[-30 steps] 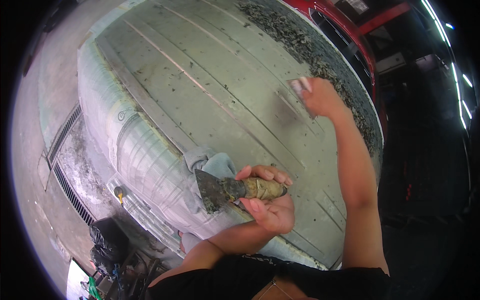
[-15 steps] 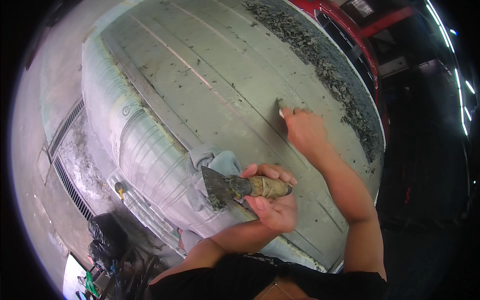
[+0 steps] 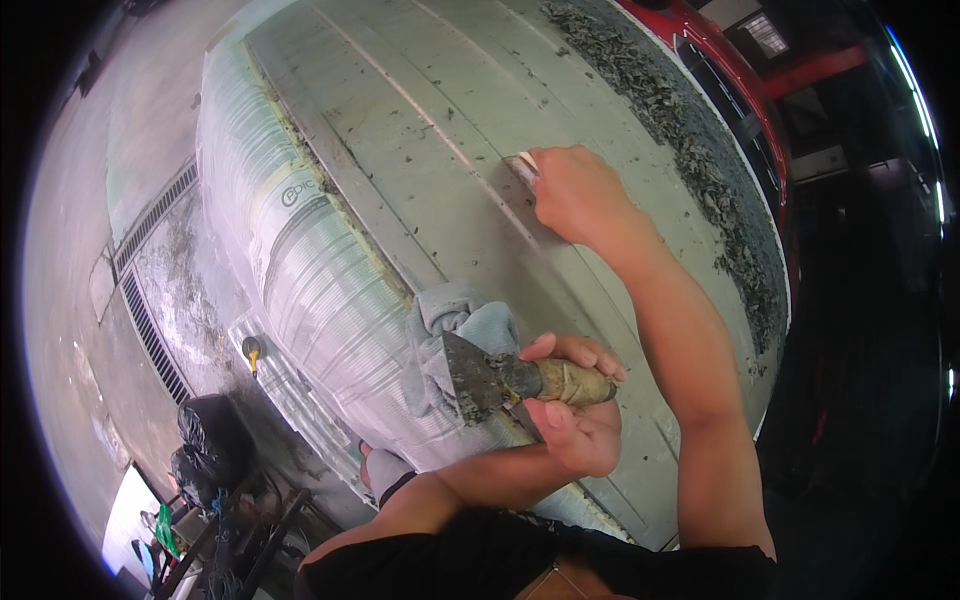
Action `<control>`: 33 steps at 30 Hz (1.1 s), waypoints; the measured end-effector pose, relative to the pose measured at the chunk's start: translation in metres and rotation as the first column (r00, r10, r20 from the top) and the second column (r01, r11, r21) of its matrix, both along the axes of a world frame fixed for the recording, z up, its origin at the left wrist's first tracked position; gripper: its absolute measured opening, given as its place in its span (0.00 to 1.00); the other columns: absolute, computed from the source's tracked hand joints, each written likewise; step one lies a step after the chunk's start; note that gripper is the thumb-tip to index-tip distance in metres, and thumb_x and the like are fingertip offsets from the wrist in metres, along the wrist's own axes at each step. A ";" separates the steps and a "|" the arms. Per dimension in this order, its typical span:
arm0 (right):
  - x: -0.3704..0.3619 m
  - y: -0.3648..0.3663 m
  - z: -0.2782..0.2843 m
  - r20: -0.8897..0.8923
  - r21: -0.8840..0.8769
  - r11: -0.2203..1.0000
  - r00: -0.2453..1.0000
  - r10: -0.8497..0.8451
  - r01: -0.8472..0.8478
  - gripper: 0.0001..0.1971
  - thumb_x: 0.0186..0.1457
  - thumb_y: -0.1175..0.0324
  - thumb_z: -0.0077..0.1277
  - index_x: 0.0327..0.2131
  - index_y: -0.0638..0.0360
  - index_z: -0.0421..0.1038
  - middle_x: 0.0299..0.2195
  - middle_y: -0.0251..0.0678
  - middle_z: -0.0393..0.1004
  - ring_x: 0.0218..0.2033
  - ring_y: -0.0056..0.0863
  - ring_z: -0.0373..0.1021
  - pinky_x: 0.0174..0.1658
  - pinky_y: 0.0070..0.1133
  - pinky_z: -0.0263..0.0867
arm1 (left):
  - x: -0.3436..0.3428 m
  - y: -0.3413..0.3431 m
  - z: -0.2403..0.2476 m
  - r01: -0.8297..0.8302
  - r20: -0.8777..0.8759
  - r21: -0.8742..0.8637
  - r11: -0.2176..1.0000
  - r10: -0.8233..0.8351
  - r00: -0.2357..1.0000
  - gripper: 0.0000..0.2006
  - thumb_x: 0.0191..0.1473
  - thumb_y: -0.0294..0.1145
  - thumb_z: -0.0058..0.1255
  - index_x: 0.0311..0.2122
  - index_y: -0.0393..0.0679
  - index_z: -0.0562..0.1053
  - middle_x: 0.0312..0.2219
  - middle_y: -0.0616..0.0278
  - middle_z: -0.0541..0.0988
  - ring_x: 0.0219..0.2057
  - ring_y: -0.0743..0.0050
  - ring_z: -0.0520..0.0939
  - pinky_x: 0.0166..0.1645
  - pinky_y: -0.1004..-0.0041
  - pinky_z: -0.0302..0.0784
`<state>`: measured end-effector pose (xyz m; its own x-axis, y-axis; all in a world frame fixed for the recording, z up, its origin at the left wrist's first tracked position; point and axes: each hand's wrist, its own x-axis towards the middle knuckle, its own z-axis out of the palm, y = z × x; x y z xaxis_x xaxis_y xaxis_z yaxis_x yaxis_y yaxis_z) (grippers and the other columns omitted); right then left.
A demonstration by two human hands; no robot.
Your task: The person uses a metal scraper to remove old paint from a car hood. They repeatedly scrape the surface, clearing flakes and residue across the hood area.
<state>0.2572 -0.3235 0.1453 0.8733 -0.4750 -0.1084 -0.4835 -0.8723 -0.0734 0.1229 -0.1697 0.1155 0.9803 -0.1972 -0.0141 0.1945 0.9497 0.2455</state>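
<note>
My left hand, palm up, curls around the tape-wrapped handle of a putty knife. Its broad blade points left and carries dark, clumpy residue. Farther ahead, my right hand is closed on a small flat scraper, pressed to the grey ribbed vehicle roof. The scraper is mostly hidden by the fingers, so its full shape cannot be made out. A crumpled grey-blue cloth lies on the roof's left edge, just beyond the putty knife's blade.
Dark scrapings are heaped along the roof's right side, with loose crumbs scattered across it. Clear masking film drapes the left side. Below left are a floor drain grate and black bags. A red vehicle stands beyond.
My right hand has moved left and a little away from me over the roof, scraper in grip. The view has shifted slightly; my left hand keeps hold of the putty knife.
</note>
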 end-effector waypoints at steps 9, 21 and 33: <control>0.002 0.004 0.002 -0.094 -0.037 0.999 0.996 0.008 -0.011 0.12 0.46 0.77 0.54 0.37 0.63 0.77 0.34 0.52 0.79 0.38 0.52 0.77 0.41 0.41 0.73 | -0.003 0.000 0.002 0.006 -0.023 0.053 0.999 -0.005 1.000 0.30 0.68 0.55 0.32 0.64 0.42 0.56 0.41 0.52 0.69 0.37 0.62 0.74 0.37 0.64 0.76; -0.006 0.009 -0.002 -0.090 -0.174 0.982 0.994 0.059 -0.074 0.09 0.47 0.76 0.56 0.35 0.62 0.77 0.30 0.49 0.80 0.36 0.49 0.78 0.38 0.39 0.74 | -0.005 -0.006 -0.001 -0.025 0.002 0.030 0.999 0.025 1.000 0.30 0.68 0.54 0.32 0.64 0.40 0.55 0.41 0.51 0.69 0.37 0.62 0.73 0.37 0.65 0.76; 0.018 -0.025 -0.054 0.058 -0.463 0.877 0.983 0.177 -0.130 0.06 0.53 0.73 0.54 0.36 0.59 0.75 0.33 0.44 0.81 0.37 0.42 0.79 0.35 0.36 0.75 | -0.004 -0.004 0.000 0.004 -0.031 0.055 0.998 -0.003 1.000 0.29 0.68 0.51 0.33 0.64 0.40 0.55 0.41 0.50 0.69 0.36 0.62 0.73 0.37 0.64 0.75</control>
